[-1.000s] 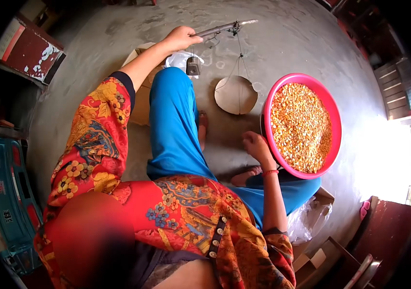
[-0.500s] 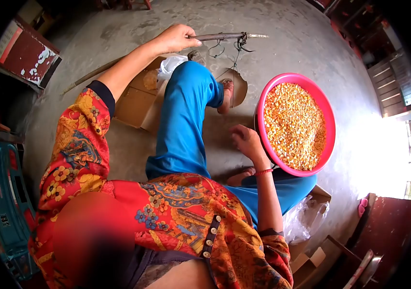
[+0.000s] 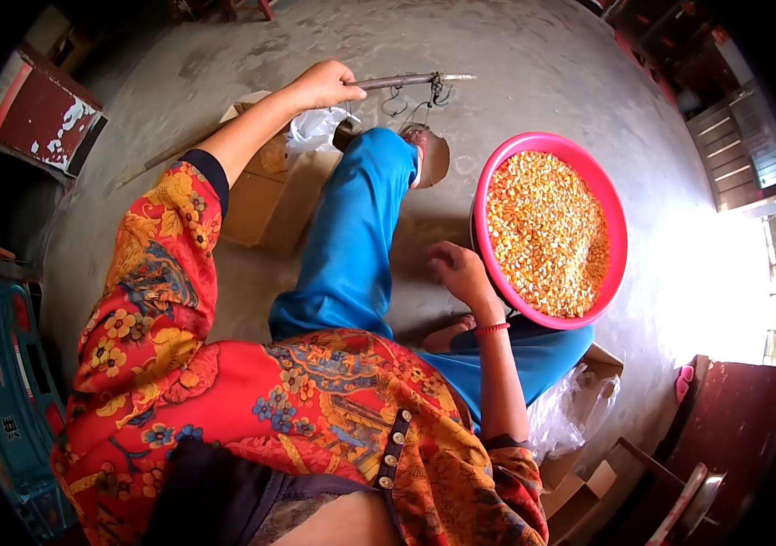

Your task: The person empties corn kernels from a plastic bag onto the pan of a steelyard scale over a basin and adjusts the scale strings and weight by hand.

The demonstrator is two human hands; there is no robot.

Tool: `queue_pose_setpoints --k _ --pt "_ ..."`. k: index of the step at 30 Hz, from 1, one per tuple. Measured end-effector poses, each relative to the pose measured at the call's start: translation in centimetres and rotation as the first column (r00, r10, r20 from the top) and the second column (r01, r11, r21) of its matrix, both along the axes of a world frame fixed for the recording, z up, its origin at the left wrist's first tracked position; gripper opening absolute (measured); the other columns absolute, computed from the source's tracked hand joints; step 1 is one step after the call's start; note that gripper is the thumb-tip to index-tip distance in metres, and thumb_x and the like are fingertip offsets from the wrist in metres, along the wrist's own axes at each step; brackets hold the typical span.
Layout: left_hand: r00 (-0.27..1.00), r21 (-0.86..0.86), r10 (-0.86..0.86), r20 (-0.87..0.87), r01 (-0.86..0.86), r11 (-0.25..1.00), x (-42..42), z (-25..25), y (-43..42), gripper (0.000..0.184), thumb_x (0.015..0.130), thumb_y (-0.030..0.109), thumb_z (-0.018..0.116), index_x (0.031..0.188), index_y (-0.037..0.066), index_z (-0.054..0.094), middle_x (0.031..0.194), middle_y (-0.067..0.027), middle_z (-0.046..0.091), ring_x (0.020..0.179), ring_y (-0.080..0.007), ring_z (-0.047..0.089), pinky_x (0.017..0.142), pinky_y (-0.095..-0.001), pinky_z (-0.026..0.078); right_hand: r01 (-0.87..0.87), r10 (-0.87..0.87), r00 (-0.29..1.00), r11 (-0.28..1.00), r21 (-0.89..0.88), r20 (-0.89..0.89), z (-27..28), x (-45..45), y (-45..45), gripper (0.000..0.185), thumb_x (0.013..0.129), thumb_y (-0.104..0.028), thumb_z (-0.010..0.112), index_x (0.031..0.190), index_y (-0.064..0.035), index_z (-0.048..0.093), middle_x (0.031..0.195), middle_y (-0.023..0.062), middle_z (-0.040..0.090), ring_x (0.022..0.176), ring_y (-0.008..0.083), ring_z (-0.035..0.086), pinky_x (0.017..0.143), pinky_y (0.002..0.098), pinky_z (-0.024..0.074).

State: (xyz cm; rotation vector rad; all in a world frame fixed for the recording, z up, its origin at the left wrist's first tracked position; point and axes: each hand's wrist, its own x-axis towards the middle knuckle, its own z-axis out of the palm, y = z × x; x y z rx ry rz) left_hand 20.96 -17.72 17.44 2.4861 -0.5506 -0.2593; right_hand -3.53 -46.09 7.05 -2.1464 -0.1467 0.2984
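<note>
Left hand (image 3: pixel 326 86) grasping scale beam (image 3: pixel 397 82); right hand (image 3: pixel 459 270) beside corn basin (image 3: pixel 618 227)

Left hand: fingers closed around one end of the beam, which lies nearly level toward the far edge of the floor (image 3: pixel 665 173). Cords (image 3: pixel 394 102) hang from the beam near its free end. Below them is a round pan (image 3: pixel 436 162), partly hidden by a foot (image 3: pixel 416 146); contact between pan and floor cannot be determined.

Right hand: fingers curled, just beside the basin's near-left rim. Whether the palm holds anything cannot be told from this view.

Basin: pink, heaped with corn kernels (image 3: pixel 547 232), tilted in view, toward the right edge of the floor and close against the right leg (image 3: pixel 534 350).

Surroundings: a cardboard box (image 3: pixel 261 217) and a white plastic bag (image 3: pixel 313 130) lie on the left part of the floor, beside the left leg (image 3: pixel 338 241). A teal stool (image 3: pixel 6 364) stands at the floor's left edge.
</note>
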Motion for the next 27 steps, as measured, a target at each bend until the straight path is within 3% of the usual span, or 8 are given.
queue_pose_setpoints --k 7,9,12,14,18,23,25,27 --pt "0.991 0.021 0.116 -0.062 -0.115 0.993 -1.2 -0.5 1.4 0.027 0.079 0.027 0.067 0.078 0.0 0.062 0.06 -0.0007 0.053 0.054 -0.0075 0.046 0.048 -0.0253 0.036 0.017 -0.016 1.0 0.999 0.038 -0.027 0.7 0.3 -0.5 0.017 0.077 -0.009 0.056 0.091 -0.0041 0.062 0.082 0.0171 0.064 0.078 0.0325 0.062 0.07 0.038 0.048" --pt "0.986 -0.128 0.16 -0.047 -0.165 0.978 -1.7 -0.2 1.6 0.025 0.081 0.024 0.066 0.079 0.0 0.062 0.061 0.0002 0.054 0.055 -0.0068 0.046 0.048 -0.0248 0.036 0.026 -0.024 0.999 0.997 0.068 -0.025 1.1 0.6 -0.4 0.016 0.077 -0.009 0.056 0.091 -0.0039 0.062 0.082 0.017 0.064 0.078 0.0325 0.062 0.07 0.038 0.048" --pt "0.987 -0.131 0.157 -0.026 -0.159 0.978 -1.7 0.2 2.1 0.023 0.082 0.022 0.065 0.079 0.0 0.061 0.063 0.0013 0.054 0.056 -0.0059 0.046 0.049 -0.0237 0.036 0.024 -0.023 1.0 0.997 0.067 -0.017 1.3 2.0 -0.2 0.016 0.077 -0.009 0.055 0.09 -0.0029 0.062 0.083 0.0179 0.064 0.078 0.0335 0.061 0.069 0.0384 0.0479" --pt "0.98 -0.191 0.199 -0.033 -0.201 0.961 -1.6 -0.7 2.3 0.026 0.08 0.026 0.066 0.078 0.0 0.062 0.06 0.0 0.054 0.053 -0.0069 0.045 0.048 -0.0255 0.035 0.047 -0.051 0.986 0.999 0.028 0.156 0.0 3.9 0.1 0.015 0.081 -0.006 0.052 0.092 -0.0012 0.061 0.066 0.0045 0.059 0.059 0.01 0.057 0.05 0.0244 0.0448" --pt "0.963 -0.421 0.249 -0.103 -0.269 0.866 -1.2 -2.9 2.5 0.029 0.078 0.028 0.067 0.078 0.0 0.063 0.058 0.0 0.052 0.052 -0.0066 0.043 0.047 -0.0261 0.034 0.065 -0.056 0.989 0.996 -0.061 0.138 -1.6 9.4 1.5 0.019 0.08 -0.01 0.054 0.094 -0.0022 0.064 0.069 0.0066 0.064 0.06 0.0119 0.059 0.053 0.0239 0.0459" --pt "0.949 -0.298 0.314 0.018 -0.294 0.908 -2.4 1.8 3.4 0.03 0.078 0.031 0.066 0.083 0.002 0.064 0.058 -0.0029 0.054 0.053 -0.0098 0.047 0.05 -0.0283 0.037 0.162 -0.165 0.983 0.986 0.038 0.078 -1.5 15.6 6.3 0.024 0.077 -0.015 0.058 0.097 -0.0026 0.064 0.075 0.0092 0.065 0.065 0.014 0.062 0.063 0.0296 0.0489" --pt "0.935 -0.203 0.333 0.12 -0.305 0.93 -2.7 3.2 2.5 0.031 0.078 0.034 0.066 0.085 0.004 0.065 0.06 -0.0051 0.056 0.054 -0.0137 0.051 0.051 -0.0306 0.039 0.251 -0.232 0.953 0.965 -0.079 0.196 -2.7 18.2 7.2 0.03 0.076 -0.017 0.06 0.103 -0.0026 0.061 0.081 0.0113 0.066 0.066 0.0149 0.062 0.059 0.0295 0.0507" --pt "0.894 -0.07 0.339 0.294 -0.334 0.94 -3.9 5.7 1.1 0.033 0.076 0.038 0.065 0.089 0.008 0.065 0.063 -0.0082 0.059 0.058 -0.0207 0.057 0.054 -0.0345 0.043 0.382 -0.39 0.918 0.919 0.099 0.073 -6.1 21.0 7.9 0.036 0.076 -0.016 0.064 0.108 -0.003 0.058 0.077 0.009 0.064 0.062 0.0147 0.06 0.048 0.027 0.049"
